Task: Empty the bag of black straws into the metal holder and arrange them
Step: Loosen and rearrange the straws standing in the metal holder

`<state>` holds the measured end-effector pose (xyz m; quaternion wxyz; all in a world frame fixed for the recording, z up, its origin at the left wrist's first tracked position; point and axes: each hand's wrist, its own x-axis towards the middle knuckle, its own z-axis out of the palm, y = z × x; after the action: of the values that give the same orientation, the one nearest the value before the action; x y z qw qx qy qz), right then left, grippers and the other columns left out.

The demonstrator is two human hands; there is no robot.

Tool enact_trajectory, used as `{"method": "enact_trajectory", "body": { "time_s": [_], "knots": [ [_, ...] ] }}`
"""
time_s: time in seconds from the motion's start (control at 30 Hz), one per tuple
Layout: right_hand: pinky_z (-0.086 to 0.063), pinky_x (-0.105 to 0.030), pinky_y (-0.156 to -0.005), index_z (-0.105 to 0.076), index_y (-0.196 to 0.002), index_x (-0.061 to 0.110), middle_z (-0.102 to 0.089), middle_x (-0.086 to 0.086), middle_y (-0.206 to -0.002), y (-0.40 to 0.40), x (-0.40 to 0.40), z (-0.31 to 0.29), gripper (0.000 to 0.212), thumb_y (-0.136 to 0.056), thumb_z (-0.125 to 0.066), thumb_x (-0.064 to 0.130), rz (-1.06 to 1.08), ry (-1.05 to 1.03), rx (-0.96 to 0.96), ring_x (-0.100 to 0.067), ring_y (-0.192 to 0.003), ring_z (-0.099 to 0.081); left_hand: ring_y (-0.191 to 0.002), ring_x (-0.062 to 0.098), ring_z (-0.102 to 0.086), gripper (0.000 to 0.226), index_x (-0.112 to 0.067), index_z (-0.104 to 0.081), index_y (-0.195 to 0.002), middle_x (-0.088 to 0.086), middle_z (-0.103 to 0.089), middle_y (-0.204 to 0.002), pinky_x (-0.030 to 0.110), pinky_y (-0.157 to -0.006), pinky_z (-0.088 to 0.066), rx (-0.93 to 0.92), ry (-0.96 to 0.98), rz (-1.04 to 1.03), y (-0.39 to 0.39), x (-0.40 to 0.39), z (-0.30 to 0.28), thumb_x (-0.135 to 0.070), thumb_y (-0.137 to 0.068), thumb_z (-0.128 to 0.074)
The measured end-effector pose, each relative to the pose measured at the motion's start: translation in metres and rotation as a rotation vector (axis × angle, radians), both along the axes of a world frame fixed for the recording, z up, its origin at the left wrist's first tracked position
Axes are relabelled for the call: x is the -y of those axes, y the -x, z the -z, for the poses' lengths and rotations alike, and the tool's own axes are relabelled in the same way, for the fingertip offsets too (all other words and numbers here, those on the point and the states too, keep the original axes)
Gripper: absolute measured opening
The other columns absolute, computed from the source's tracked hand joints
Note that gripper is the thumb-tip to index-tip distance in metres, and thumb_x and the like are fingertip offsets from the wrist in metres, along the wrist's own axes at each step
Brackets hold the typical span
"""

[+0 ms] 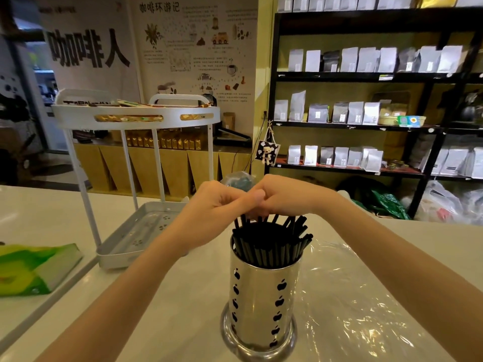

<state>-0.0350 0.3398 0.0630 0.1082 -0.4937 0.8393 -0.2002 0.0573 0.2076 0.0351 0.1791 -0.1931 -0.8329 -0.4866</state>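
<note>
Straws [271,244] stand in the holder [261,296], directly below the hands. Left hand [222,205] and right hand [282,198] touch, fingers curled onto the straw tops. Empty bag [352,296] lies right of the holder. Risk: a sideways push tips the tall holder, or splayed straws slip over the rim.

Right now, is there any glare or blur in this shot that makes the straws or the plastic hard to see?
Head view: glare streaks the crinkled clear plastic bag and the shiny metal holder; the black straws stay crisp; the left hand and right hand look slightly soft at the fingertips; the wide-angle lens bends the shelves and white rack outward.
</note>
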Motion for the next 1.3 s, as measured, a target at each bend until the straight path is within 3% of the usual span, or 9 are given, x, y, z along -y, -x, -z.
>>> {"method": "enact_trajectory", "body": {
  "time_s": [0.1, 0.2, 0.3, 0.47, 0.67, 0.87, 1.0, 1.17, 1.3],
  "knots": [
    [-0.045, -0.009, -0.061, -0.066, -0.079, 0.023, -0.062, 0.008, -0.070, 0.001, -0.001, -0.001, 0.014, -0.086, -0.060, 0.012, -0.006, -0.005, 0.024, 0.006, -0.060, -0.058, -0.078, 0.011, -0.069, 0.034, -0.021, -0.071, -0.090, 0.001, -0.075, -0.084, 0.019, -0.068, -0.054, -0.038, -0.104, -0.040, -0.002, 0.004, -0.003, -0.041, -0.074, -0.050],
    [-0.048, -0.006, -0.076, -0.069, -0.102, 0.015, -0.070, 0.005, -0.089, 0.003, -0.005, -0.005, 0.019, -0.085, -0.061, 0.013, -0.019, 0.062, 0.021, -0.005, -0.082, -0.065, -0.080, 0.008, -0.067, 0.019, -0.021, -0.069, -0.094, -0.002, -0.073, -0.088, 0.015, -0.066, -0.052, -0.094, -0.111, -0.157, 0.003, 0.012, -0.001, -0.024, -0.083, -0.054],
    [-0.050, -0.008, -0.077, -0.068, -0.099, 0.018, -0.069, 0.009, -0.090, 0.006, -0.013, -0.015, 0.017, -0.086, -0.060, 0.012, -0.001, 0.218, 0.029, -0.006, -0.083, -0.067, -0.084, 0.009, -0.065, 0.020, -0.022, -0.066, -0.098, -0.003, -0.070, -0.092, 0.014, -0.069, -0.052, -0.073, -0.155, -0.218, 0.011, 0.017, 0.006, -0.014, -0.086, -0.053],
    [-0.056, -0.019, -0.077, -0.062, -0.103, 0.015, -0.073, -0.001, -0.088, 0.004, -0.030, -0.033, 0.018, -0.086, -0.059, 0.011, 0.080, 0.653, 0.043, -0.013, -0.079, -0.071, -0.089, 0.000, -0.064, 0.022, -0.029, -0.062, -0.104, -0.009, -0.069, -0.100, 0.015, -0.071, -0.052, 0.162, -0.114, -0.089, 0.019, 0.019, 0.011, -0.023, -0.088, -0.048],
    [-0.056, -0.020, -0.071, -0.062, -0.096, 0.008, -0.074, 0.007, -0.074, 0.003, -0.051, -0.042, 0.011, -0.086, -0.059, 0.005, 0.163, 1.066, 0.022, -0.011, -0.075, -0.071, -0.070, 0.006, -0.068, 0.019, -0.023, -0.068, -0.090, -0.006, -0.072, -0.069, 0.016, -0.066, -0.053, 0.258, -0.174, 0.023, 0.024, 0.015, 0.010, -0.021, -0.084, -0.050],
    [-0.056, -0.018, -0.067, -0.064, -0.089, 0.011, -0.075, 0.010, -0.072, 0.003, -0.069, -0.038, 0.008, -0.085, -0.060, 0.005, 0.268, 1.280, 0.046, -0.010, -0.073, -0.071, -0.061, 0.011, -0.066, 0.021, -0.012, -0.070, -0.082, 0.000, -0.071, -0.064, 0.020, -0.065, -0.057, 0.185, -0.355, -0.004, 0.026, 0.022, 0.000, -0.023, -0.073, -0.055],
    [-0.057, -0.017, -0.063, -0.066, -0.080, 0.014, -0.074, 0.006, -0.067, 0.000, -0.077, -0.022, 0.009, -0.081, -0.064, 0.005, 0.320, 1.205, 0.160, -0.009, -0.064, -0.070, -0.065, 0.007, -0.069, 0.011, -0.015, -0.066, -0.086, 0.000, -0.072, -0.074, 0.019, -0.060, -0.057, 0.000, -0.567, -0.232, 0.029, 0.031, -0.016, -0.013, -0.078, -0.059],
    [-0.055, -0.016, -0.067, -0.067, -0.077, 0.012, -0.074, 0.001, -0.072, -0.006, -0.064, 0.000, 0.010, -0.076, -0.068, 0.003, 0.233, 0.771, 0.205, -0.009, -0.070, -0.071, -0.083, 0.014, -0.070, 0.026, -0.016, -0.057, -0.103, 0.002, -0.070, -0.086, 0.020, -0.068, -0.057, -0.182, -0.812, -0.299, 0.032, 0.035, -0.041, -0.010, -0.079, -0.062],
    [-0.052, -0.019, -0.083, -0.071, -0.086, 0.013, -0.074, -0.003, -0.082, -0.008, -0.049, 0.011, 0.007, -0.080, -0.067, 0.014, 0.167, 0.497, 0.109, -0.008, -0.079, -0.069, -0.076, 0.012, -0.072, 0.024, -0.020, -0.059, -0.098, -0.005, -0.075, -0.075, 0.019, -0.065, -0.056, -0.294, -0.652, -0.225, 0.023, 0.018, -0.054, -0.009, -0.076, -0.063]
  ]
}}
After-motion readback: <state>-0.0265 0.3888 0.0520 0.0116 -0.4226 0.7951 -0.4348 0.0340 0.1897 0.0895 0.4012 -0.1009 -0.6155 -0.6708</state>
